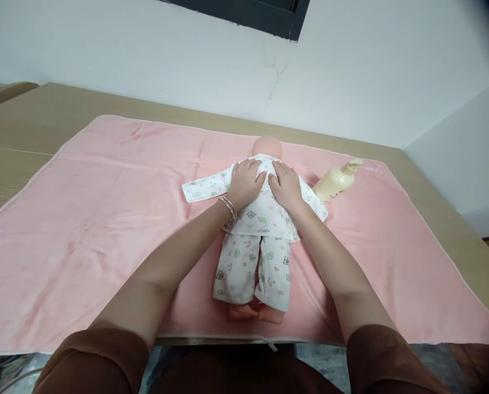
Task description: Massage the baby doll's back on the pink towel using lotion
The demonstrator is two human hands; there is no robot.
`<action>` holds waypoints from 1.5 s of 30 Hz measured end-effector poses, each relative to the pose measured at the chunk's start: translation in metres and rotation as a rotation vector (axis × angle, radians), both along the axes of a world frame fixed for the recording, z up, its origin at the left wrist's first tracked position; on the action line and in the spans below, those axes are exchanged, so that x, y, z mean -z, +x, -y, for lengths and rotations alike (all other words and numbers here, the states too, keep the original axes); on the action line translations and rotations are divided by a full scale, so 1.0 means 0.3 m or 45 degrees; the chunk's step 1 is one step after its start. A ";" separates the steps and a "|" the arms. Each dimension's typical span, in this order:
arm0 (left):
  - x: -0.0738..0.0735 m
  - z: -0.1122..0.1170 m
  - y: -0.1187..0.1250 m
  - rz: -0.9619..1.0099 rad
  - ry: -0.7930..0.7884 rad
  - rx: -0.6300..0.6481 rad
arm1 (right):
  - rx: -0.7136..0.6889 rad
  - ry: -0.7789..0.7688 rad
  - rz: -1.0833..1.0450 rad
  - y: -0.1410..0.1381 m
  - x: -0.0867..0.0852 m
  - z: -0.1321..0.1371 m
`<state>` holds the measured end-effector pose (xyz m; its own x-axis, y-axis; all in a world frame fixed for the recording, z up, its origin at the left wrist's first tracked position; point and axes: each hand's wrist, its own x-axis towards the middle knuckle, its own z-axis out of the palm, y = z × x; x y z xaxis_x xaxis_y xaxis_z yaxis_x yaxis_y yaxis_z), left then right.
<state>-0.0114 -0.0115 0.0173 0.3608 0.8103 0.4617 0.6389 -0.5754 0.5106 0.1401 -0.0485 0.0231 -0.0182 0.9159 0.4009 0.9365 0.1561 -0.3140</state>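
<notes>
A baby doll (268, 146) lies on a pink blanket (125, 235), its bald head toward the wall and its bare feet toward me. It wears a white printed top (263, 216) and matching trousers (238, 268). No face shows on it. My left hand (246, 181) rests flat on the left of its upper body, fingers stretched out, with bracelets at the wrist. On the right of the upper body lies my right hand (286, 185), open and palm down. The thumbs almost meet in the middle. Neither hand grips anything.
A cream pump bottle (335, 181) lies tilted on the blanket, right of the doll, close to its sleeve. Under the blanket is a wooden table (75, 104) against a white wall (211, 71). A dark frame (264, 16) is on the wall above.
</notes>
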 end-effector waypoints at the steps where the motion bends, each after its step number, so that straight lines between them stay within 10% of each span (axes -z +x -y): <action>1: -0.003 0.004 -0.001 -0.004 0.019 0.007 | -0.007 0.023 -0.006 -0.001 0.001 0.001; 13: -0.003 0.024 0.004 -0.022 0.118 -0.128 | 0.286 0.100 0.057 -0.061 -0.033 0.068; 28: -0.011 0.006 -0.007 -0.037 0.053 0.058 | -0.106 0.159 -0.008 0.003 0.007 -0.006; 45: 0.001 -0.011 -0.007 -0.062 0.022 0.043 | -0.090 0.178 0.016 0.000 0.015 -0.007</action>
<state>-0.0135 -0.0081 0.0171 0.4102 0.7894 0.4568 0.6428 -0.6055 0.4691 0.1402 -0.0464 0.0187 -0.0861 0.8474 0.5239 0.9254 0.2629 -0.2731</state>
